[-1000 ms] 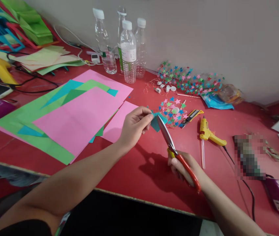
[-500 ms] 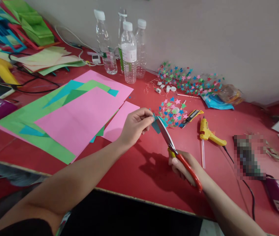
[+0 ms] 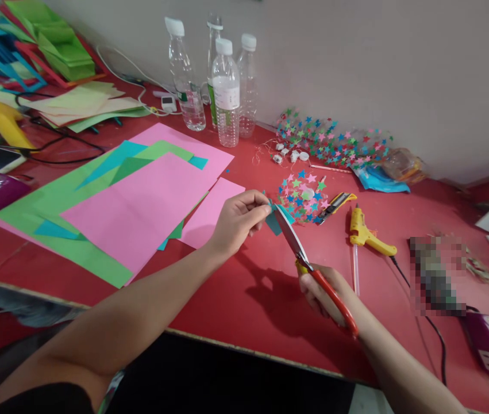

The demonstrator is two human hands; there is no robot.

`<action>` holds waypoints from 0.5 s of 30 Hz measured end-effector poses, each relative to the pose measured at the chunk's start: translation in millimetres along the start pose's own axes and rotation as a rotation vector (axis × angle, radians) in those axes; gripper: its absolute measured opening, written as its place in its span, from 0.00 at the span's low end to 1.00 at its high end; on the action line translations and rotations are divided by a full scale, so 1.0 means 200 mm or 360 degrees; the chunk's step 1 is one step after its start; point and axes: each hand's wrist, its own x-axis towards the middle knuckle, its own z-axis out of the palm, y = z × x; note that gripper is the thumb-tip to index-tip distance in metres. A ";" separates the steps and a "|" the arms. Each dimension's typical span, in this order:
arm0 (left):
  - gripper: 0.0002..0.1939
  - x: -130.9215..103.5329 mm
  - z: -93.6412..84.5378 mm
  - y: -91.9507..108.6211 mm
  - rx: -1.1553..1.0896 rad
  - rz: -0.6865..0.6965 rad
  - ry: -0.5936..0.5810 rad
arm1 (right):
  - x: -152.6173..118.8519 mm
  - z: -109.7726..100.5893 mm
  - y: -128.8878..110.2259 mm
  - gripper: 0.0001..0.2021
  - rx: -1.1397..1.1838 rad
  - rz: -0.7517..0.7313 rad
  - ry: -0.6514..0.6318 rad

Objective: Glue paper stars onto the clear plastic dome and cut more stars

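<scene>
My left hand (image 3: 239, 221) pinches a small piece of teal paper (image 3: 274, 223) between thumb and fingertips, above the red table. In my right hand (image 3: 324, 287) is a pair of scissors (image 3: 289, 236) with red and yellow handles. The blades lie against the teal paper close to my left fingertips and look nearly closed; whether paper sits between them I cannot tell. Just behind the paper, a round cluster of small coloured paper stars (image 3: 302, 197) rests on the table. A pink paper sheet (image 3: 212, 210) lies partly behind my left hand.
Several plastic bottles (image 3: 226, 98) stand by the wall, left of a star-covered clear bottle (image 3: 334, 138) on its side. A box cutter (image 3: 337, 207) and a yellow glue gun (image 3: 367, 234) with a black cord lie at right. Large coloured sheets (image 3: 141, 207) cover the left.
My right hand and the scissor handles have shifted slightly right and down. The blades look a little more closed. My left hand and the teal paper stay nearly still.
</scene>
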 end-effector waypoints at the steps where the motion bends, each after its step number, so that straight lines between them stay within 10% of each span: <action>1: 0.04 0.00 0.00 0.00 -0.0010 -0.0016 0.0007 | 0.00 0.00 0.00 0.23 -0.0004 0.0007 0.0004; 15: 0.06 0.00 0.00 0.00 -0.0044 -0.0030 0.0020 | 0.00 -0.01 0.00 0.23 -0.0062 0.0043 -0.0024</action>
